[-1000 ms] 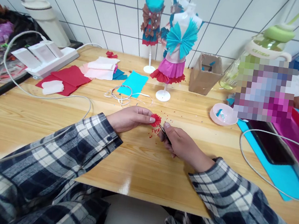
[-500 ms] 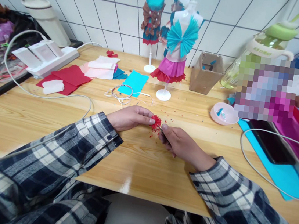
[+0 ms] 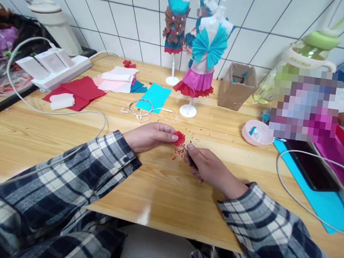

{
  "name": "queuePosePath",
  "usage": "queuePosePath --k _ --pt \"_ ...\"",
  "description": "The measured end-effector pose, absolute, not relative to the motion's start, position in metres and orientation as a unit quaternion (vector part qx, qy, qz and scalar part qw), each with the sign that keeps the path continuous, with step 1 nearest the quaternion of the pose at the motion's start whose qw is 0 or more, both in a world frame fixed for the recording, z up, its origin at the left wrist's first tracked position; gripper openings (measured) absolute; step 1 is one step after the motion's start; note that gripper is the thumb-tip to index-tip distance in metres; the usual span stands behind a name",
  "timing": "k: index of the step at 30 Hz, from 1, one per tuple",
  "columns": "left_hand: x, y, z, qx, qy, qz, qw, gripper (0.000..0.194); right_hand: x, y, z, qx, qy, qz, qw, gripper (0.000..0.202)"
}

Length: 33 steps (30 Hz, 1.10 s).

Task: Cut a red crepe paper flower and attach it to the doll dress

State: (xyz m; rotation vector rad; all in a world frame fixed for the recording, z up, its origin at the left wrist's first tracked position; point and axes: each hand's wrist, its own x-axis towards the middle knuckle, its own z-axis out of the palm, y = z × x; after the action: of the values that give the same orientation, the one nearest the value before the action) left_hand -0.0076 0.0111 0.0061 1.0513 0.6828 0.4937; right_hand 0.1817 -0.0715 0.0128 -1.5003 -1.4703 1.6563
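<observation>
Between the thumb and fingers of my left hand (image 3: 153,137) is a small pleated red paper rosette (image 3: 179,138), fanned out with a jagged edge. My right hand (image 3: 204,162) is closed around a pair of small scissors (image 3: 188,155); the handles are mostly covered by my fingers. Their thin metal tip points at the lower right of the rosette, close to its edge. Tiny red paper clippings (image 3: 179,152) lie scattered on the wooden table beneath and beyond the rosette.
Dress-form stands in paper outfits (image 3: 194,81) rise at the back, beside a cardboard box (image 3: 237,87). A pink bowl (image 3: 255,137) and a phone (image 3: 310,167) are to the right. Coloured paper (image 3: 83,91), a wire coil (image 3: 141,108) and a power strip (image 3: 55,72) lie left.
The scissors' tip has drawn slightly away from the rosette, down and right. Both hands otherwise keep nearly the same place, and the view has tilted a little.
</observation>
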Motion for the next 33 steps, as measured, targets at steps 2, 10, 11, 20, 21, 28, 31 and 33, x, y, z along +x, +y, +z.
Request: queuePosePath --k 2,10,11,20,21,28,31,33 --pt "-0.0077 0.011 0.0054 0.48 0.314 0.233 0.785 0.011 0.1812 -0.0715 0.0116 -0.548 -0.532 0.601 0.235 0.05" --pt "-0.0064 0.0107 0.0047 0.485 0.315 0.223 0.785 0.013 0.1783 -0.0717 0.0097 -0.552 -0.542 0.579 0.257 0.049" --pt "-0.006 0.0105 0.0048 0.485 0.316 0.225 0.784 0.013 0.1779 -0.0718 0.0097 -0.553 -0.542 0.577 0.26 0.048" --pt "-0.0043 0.0093 0.0045 0.485 0.326 0.233 0.778 0.014 0.1769 -0.0712 0.0085 -0.552 -0.548 0.566 0.273 0.045" --pt "-0.0044 0.0094 0.004 0.485 0.326 0.233 0.777 0.014 0.1767 -0.071 0.0087 -0.552 -0.549 0.565 0.272 0.045" --pt "-0.0058 0.0112 0.0025 0.481 0.321 0.23 0.783 0.013 0.1788 -0.0705 0.0112 -0.552 -0.537 0.581 0.266 0.047" --pt "-0.0065 0.0114 0.0041 0.48 0.318 0.226 0.786 0.013 0.1801 -0.0704 0.0129 -0.562 -0.521 0.589 0.256 0.049" --pt "-0.007 0.011 0.0054 0.48 0.318 0.222 0.787 0.013 0.1804 -0.0703 0.0134 -0.567 -0.521 0.587 0.25 0.051"
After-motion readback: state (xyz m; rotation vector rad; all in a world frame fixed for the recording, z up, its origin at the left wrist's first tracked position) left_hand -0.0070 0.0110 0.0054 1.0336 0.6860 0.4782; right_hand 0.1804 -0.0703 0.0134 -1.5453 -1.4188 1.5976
